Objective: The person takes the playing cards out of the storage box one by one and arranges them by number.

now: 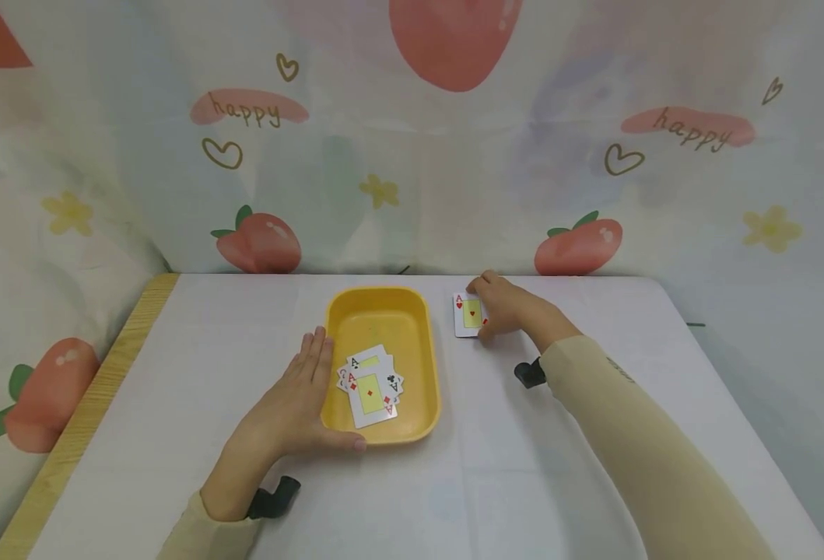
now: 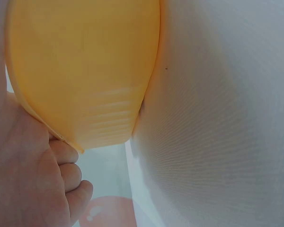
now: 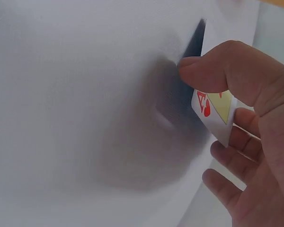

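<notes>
A yellow plastic tray (image 1: 431, 365) stands in the middle of the table, with several overlapping playing cards (image 1: 369, 393) in it, the ace of diamonds on top. My left hand (image 1: 291, 408) rests against the tray's left side, fingers straight along the rim and thumb stretched along the near edge. To the right of the tray, my right hand (image 1: 511, 308) pinches an ace of hearts playing card (image 1: 471, 313) between thumb and fingers. In the right wrist view that card (image 3: 217, 106) is tilted, its lower side off the white cloth; fingers hide part of it.
A white cloth (image 1: 496, 474) covers the tabletop, whose wooden edge (image 1: 103, 389) shows at the left. Behind hangs a printed curtain (image 1: 454, 179) with fruit, hearts and lettering. Black wrist-worn pieces (image 1: 275, 498) sit at both wrists.
</notes>
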`<state>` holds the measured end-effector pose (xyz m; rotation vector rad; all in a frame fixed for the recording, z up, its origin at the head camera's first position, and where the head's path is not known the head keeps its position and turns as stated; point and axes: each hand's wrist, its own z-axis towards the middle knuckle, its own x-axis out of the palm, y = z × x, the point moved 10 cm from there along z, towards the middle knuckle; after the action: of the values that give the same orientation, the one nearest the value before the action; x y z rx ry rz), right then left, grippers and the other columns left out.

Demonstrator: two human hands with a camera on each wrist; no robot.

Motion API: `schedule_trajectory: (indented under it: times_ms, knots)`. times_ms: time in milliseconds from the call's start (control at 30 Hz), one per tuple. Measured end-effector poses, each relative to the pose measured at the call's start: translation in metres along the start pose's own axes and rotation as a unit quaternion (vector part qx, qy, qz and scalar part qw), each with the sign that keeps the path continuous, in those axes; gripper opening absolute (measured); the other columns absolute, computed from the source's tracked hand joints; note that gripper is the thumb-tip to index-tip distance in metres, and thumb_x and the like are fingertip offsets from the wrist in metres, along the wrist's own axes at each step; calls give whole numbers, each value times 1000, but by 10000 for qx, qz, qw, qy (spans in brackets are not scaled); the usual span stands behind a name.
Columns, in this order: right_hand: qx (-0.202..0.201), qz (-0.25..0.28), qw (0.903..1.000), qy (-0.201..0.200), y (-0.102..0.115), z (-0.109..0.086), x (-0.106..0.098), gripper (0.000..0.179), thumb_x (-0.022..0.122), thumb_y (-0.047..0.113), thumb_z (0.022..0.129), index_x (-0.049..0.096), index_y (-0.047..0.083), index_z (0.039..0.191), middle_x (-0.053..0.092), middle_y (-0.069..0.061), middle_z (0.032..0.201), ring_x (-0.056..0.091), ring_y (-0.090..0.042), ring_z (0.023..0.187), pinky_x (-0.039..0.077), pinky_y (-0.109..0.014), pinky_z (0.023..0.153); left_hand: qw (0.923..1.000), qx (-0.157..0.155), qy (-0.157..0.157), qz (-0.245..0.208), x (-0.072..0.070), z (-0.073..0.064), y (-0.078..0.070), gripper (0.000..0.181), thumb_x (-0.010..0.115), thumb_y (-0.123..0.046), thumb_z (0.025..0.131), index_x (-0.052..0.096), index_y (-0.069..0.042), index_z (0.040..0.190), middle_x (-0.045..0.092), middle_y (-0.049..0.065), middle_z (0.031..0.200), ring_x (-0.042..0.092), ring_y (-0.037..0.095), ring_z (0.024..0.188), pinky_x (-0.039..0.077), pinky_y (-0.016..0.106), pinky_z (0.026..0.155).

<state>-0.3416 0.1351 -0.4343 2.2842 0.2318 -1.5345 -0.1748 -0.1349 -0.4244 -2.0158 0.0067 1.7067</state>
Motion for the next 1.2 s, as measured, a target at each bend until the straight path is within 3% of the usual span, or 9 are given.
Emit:
schedule_trajectory:
  times_ms: [167, 533, 733, 933, 1200]
  knots:
    - [-117, -134, 9998, 27, 1, 2, 2, 80, 85, 24, 76, 46, 2, 143, 44, -16, 139, 46, -31, 123, 42, -47, 110, 10000, 0, 10, -25, -1, 0, 0, 150, 74, -83, 58, 0, 0, 159, -9, 14, 167, -5, 32, 155, 15, 48, 124]
    - [38, -390, 9992, 110, -2, 6, 6, 82, 85, 29, 75, 47, 8, 145, 43, -16, 139, 48, -33, 120, 45, -55, 102, 10000, -24, 6, -16, -2, 1, -1, 150, 71, -86, 58, 1, 0, 159, -8, 14, 167, -5, 31, 155, 15, 48, 124]
    - [3, -283, 9996, -16, 4, 3, 2, 84, 83, 28, 76, 44, 11, 148, 40, -13, 145, 47, -34, 123, 44, -55, 106, 10000, -35, 31, -4, -2, -1, 0, 150, 69, -88, 58, 1, 0, 159, -9, 14, 167, -5, 32, 155, 16, 48, 124]
    - [-463, 37, 9983, -342, 34, -15, -20, 84, 82, 28, 75, 43, 10, 148, 41, -10, 146, 48, -32, 126, 44, -52, 108, 10000, -82, 33, -41, -2, 0, 0, 151, 70, -88, 57, 2, 0, 159, -8, 14, 167, -4, 32, 155, 16, 49, 123]
    - [-1378, -76, 9861, -931, 87, -43, -42, 83, 77, 31, 72, 45, 8, 145, 45, -8, 142, 51, -27, 118, 48, -44, 101, 9999, -108, 39, -7, -1, 1, 2, 150, 74, -83, 57, 1, 0, 159, -8, 14, 167, -5, 32, 155, 16, 48, 124]
